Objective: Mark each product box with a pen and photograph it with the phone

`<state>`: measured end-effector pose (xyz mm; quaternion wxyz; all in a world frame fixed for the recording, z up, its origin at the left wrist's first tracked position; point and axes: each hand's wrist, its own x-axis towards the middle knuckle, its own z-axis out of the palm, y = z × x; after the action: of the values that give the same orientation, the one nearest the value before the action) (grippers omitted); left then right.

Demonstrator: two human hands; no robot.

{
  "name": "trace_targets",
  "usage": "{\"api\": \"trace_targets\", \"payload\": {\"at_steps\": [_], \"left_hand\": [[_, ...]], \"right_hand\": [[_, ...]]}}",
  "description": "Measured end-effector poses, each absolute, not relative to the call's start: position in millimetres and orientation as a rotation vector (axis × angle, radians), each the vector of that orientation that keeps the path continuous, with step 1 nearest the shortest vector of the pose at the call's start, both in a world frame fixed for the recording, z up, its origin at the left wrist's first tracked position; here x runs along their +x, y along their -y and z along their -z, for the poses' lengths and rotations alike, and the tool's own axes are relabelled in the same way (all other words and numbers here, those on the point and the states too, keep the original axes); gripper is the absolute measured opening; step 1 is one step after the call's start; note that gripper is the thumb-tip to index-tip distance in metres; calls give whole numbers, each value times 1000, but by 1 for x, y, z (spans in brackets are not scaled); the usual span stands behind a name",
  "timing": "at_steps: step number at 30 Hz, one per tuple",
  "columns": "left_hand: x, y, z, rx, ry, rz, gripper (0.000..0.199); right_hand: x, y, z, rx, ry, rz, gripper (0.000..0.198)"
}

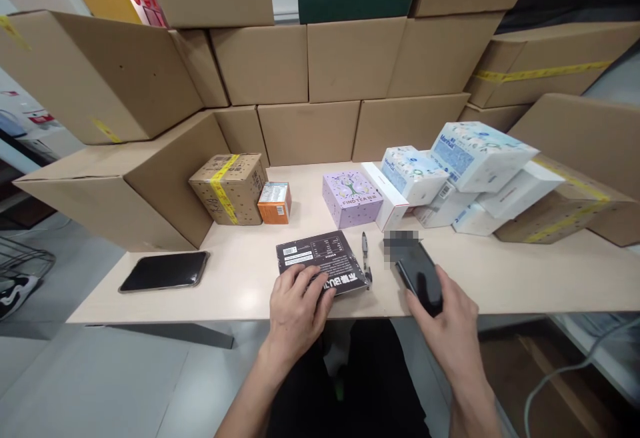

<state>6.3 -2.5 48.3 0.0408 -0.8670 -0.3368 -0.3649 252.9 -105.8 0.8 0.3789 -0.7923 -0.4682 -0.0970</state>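
Observation:
A dark printed box (334, 257) with white lettering and a barcode lies at the table's front. My left hand (300, 298) rests over its near edge, fingers spread on top. That hand covers the box's near left corner. To the right, my right hand (447, 315) is closed around a black handheld device (423, 275), its thumb along the near left side. The device's far end is pixelated, so its exact kind cannot be made out. Between the dark box and the device lies a pen (365, 246), its near end close to the box's corner.
A dark-screened phone (165, 271) lies at the left. Behind are a taped carton (230, 188), an orange box (275, 203), a purple tea box (351, 198), a long white box (387, 199) and stacked tissue packs (480, 158). Cardboard boxes (307, 133) wall the back and sides.

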Motion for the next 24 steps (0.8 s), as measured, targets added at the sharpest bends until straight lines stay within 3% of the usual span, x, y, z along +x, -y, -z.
{"api": "trace_targets", "payload": {"at_steps": [6,14,24], "left_hand": [[7,8,-49,-2619,1056,1156,21],[5,11,-36,-2544,1229,1460,52],[6,12,-38,-2631,1342,1432,51]], "right_hand": [[193,93,-37,-1761,1282,81,68],[145,66,-39,-1609,1444,149,68],[137,65,-34,-1653,1463,166,67]]}}
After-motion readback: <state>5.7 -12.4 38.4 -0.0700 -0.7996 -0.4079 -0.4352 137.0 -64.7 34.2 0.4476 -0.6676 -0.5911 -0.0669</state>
